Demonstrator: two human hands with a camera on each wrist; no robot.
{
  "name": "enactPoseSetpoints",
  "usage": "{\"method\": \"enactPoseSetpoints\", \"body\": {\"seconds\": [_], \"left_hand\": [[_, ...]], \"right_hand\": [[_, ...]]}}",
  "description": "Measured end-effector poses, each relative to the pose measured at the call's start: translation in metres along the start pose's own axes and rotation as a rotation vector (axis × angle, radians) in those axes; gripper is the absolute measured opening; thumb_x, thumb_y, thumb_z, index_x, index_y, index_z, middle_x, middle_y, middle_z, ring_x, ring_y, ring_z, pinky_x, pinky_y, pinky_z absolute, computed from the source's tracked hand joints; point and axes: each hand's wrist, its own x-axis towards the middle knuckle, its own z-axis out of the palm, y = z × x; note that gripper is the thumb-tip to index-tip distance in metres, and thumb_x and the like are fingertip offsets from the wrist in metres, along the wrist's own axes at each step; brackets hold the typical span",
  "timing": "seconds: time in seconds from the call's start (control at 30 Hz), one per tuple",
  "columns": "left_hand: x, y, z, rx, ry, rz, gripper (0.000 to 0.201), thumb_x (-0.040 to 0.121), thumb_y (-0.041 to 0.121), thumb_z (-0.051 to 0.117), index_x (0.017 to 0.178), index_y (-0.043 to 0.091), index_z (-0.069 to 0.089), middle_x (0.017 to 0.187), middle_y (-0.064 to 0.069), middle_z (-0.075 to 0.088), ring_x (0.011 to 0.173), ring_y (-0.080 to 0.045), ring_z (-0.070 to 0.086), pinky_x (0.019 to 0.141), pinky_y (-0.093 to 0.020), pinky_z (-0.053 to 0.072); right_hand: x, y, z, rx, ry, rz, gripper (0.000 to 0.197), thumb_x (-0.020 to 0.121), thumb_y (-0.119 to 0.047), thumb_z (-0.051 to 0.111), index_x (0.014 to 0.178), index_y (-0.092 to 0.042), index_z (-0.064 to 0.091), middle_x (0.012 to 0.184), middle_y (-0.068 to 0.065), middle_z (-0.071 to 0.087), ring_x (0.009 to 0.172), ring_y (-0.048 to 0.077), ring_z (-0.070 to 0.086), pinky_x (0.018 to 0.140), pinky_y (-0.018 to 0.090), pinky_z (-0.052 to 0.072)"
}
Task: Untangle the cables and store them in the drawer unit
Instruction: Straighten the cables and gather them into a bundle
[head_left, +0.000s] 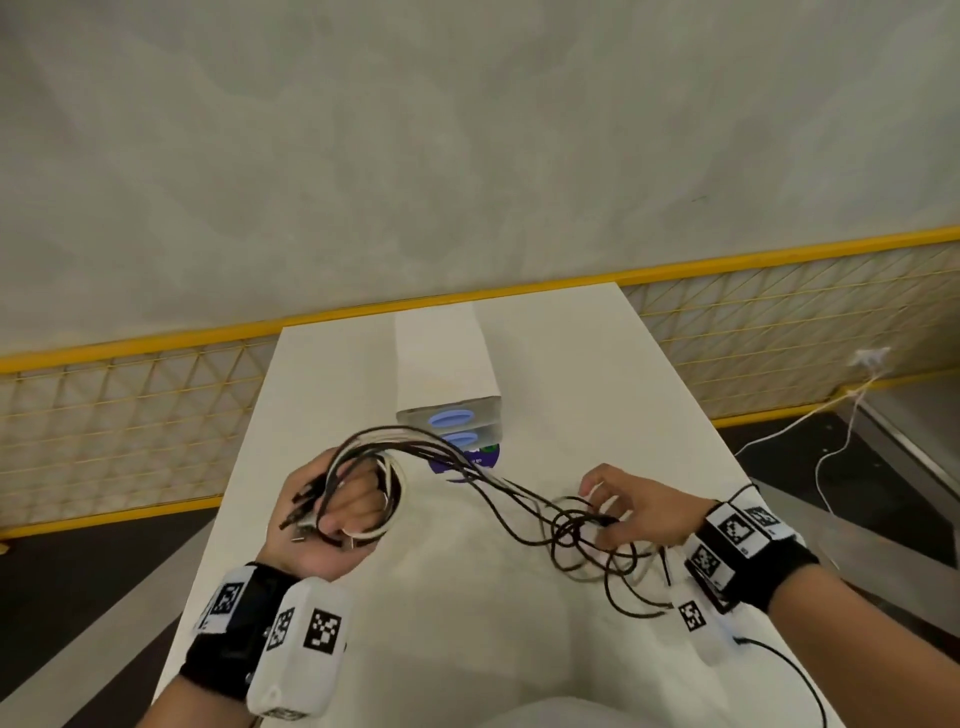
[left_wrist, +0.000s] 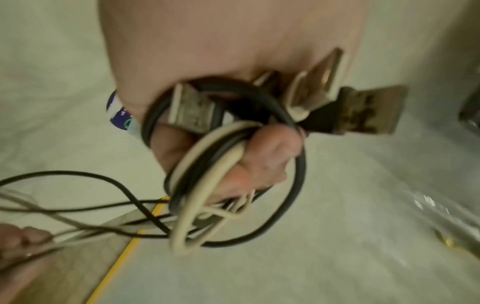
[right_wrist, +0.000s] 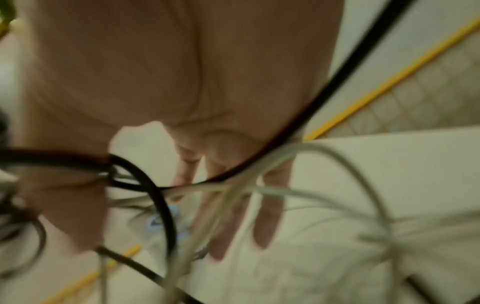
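Observation:
Several black and white cables (head_left: 467, 467) stretch between my hands above the white table (head_left: 597, 374). My left hand (head_left: 337, 512) grips one end of the bundle, fingers curled round coiled loops and USB plugs (left_wrist: 324, 98). My right hand (head_left: 623, 512) pinches the tangled loops (head_left: 582, 535) at the other end; its outer fingers (right_wrist: 270, 216) spread out, with cables (right_wrist: 259, 185) crossing them. The small drawer unit (head_left: 449, 415), grey fronts with blue oval handles, stands at mid-table beyond the cables, its drawers closed.
A purple and white round label or lid (head_left: 480, 457) lies just in front of the drawer unit. A yellow mesh fence (head_left: 130, 415) runs behind the table. A white cord (head_left: 831, 452) trails on the floor at right.

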Motion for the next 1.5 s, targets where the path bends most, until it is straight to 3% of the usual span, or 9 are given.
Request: {"method": "enactPoseSetpoints", "body": {"seconds": [0.17, 0.27, 0.47, 0.63, 0.77, 0.9, 1.0, 1.2, 1.5], "left_hand": [[-0.004, -0.012, -0.011, -0.159, 0.156, 0.249, 0.026, 0.094, 0.026, 0.029, 0.076, 0.014, 0.044, 0.061, 0.001, 0.040, 0.054, -0.010, 0.039, 0.065, -0.024, 0.037], [-0.003, -0.015, -0.008, -0.326, 0.167, 0.330, 0.032, 0.091, 0.028, 0.030, 0.079, 0.007, 0.051, 0.061, 0.005, 0.040, 0.052, -0.010, 0.038, 0.062, -0.017, 0.030], [0.013, -0.028, -0.013, -0.141, 0.256, 0.221, 0.033, 0.095, 0.024, 0.031, 0.093, 0.005, 0.057, 0.066, 0.003, 0.040, 0.060, -0.010, 0.038, 0.073, -0.022, 0.033], [0.026, -0.039, -0.024, -0.070, 0.277, 0.049, 0.045, 0.097, 0.028, 0.021, 0.088, 0.006, 0.059, 0.059, 0.000, 0.037, 0.054, -0.014, 0.034, 0.062, -0.026, 0.032], [0.033, -0.035, -0.028, -0.120, 0.315, 0.106, 0.046, 0.095, 0.028, 0.021, 0.079, 0.007, 0.059, 0.055, 0.001, 0.036, 0.050, -0.014, 0.035, 0.059, -0.026, 0.032], [0.035, -0.036, -0.029, -0.101, 0.566, 0.271, 0.030, 0.080, 0.023, 0.040, 0.053, 0.016, 0.052, 0.039, 0.004, 0.032, 0.034, -0.007, 0.034, 0.042, -0.020, 0.027], [0.038, -0.043, -0.033, -0.124, 0.630, 0.278, 0.020, 0.074, 0.022, 0.051, 0.055, 0.017, 0.053, 0.039, 0.004, 0.033, 0.034, -0.008, 0.033, 0.039, -0.021, 0.025], [0.037, -0.049, -0.029, -0.066, 0.627, 0.252, 0.017, 0.056, 0.018, 0.069, 0.054, 0.018, 0.052, 0.039, 0.004, 0.031, 0.035, -0.007, 0.032, 0.041, -0.020, 0.024], [0.013, -0.036, -0.050, -0.104, 0.500, 0.292, 0.025, 0.063, 0.015, 0.075, 0.057, 0.016, 0.051, 0.044, 0.003, 0.036, 0.041, -0.009, 0.044, 0.045, -0.023, 0.032]], "right_hand": [[-0.016, 0.015, -0.012, -0.444, 0.559, 0.335, 0.046, 0.071, -0.046, 0.072, 0.101, -0.021, 0.046, 0.099, -0.001, 0.040, 0.094, 0.022, 0.048, 0.082, 0.037, 0.046], [-0.023, 0.022, -0.035, 0.243, 0.814, 0.403, 0.020, 0.081, -0.018, 0.068, 0.083, -0.003, 0.056, 0.070, 0.010, 0.055, 0.058, 0.024, 0.058, 0.054, 0.030, 0.045], [-0.023, 0.022, -0.054, 1.408, 0.509, 0.182, 0.021, 0.093, -0.003, 0.038, 0.077, -0.013, 0.046, 0.040, -0.005, 0.033, 0.029, 0.005, 0.027, 0.032, 0.015, 0.022], [-0.022, -0.019, -0.039, 0.860, 0.350, 0.091, 0.031, 0.088, 0.002, 0.043, 0.112, -0.013, 0.055, 0.062, 0.003, 0.051, 0.045, 0.013, 0.040, 0.045, 0.025, 0.028], [-0.020, -0.022, -0.036, -0.369, 0.525, 0.365, 0.064, 0.082, -0.034, 0.066, 0.136, -0.027, 0.034, 0.135, 0.012, 0.038, 0.119, 0.030, 0.044, 0.094, 0.043, 0.039], [-0.029, -0.029, 0.000, -0.331, 0.801, -0.269, 0.018, 0.084, -0.022, 0.064, 0.101, -0.021, 0.058, 0.101, -0.004, 0.055, 0.096, 0.015, 0.051, 0.082, 0.031, 0.044], [-0.012, -0.022, 0.045, -0.566, 0.514, -0.596, 0.011, 0.081, -0.017, 0.057, 0.091, -0.021, 0.059, 0.089, -0.007, 0.059, 0.083, 0.013, 0.055, 0.073, 0.024, 0.047], [0.057, 0.004, 0.067, -1.010, 0.130, -0.104, 0.068, 0.092, -0.031, 0.050, 0.150, -0.021, 0.015, 0.156, 0.001, 0.022, 0.132, 0.030, 0.036, 0.104, 0.046, 0.031], [0.039, 0.002, 0.050, -0.377, 0.180, -0.329, 0.027, 0.077, -0.039, 0.062, 0.099, -0.025, 0.061, 0.068, -0.015, 0.052, 0.078, 0.009, 0.046, 0.076, 0.031, 0.040]]}}
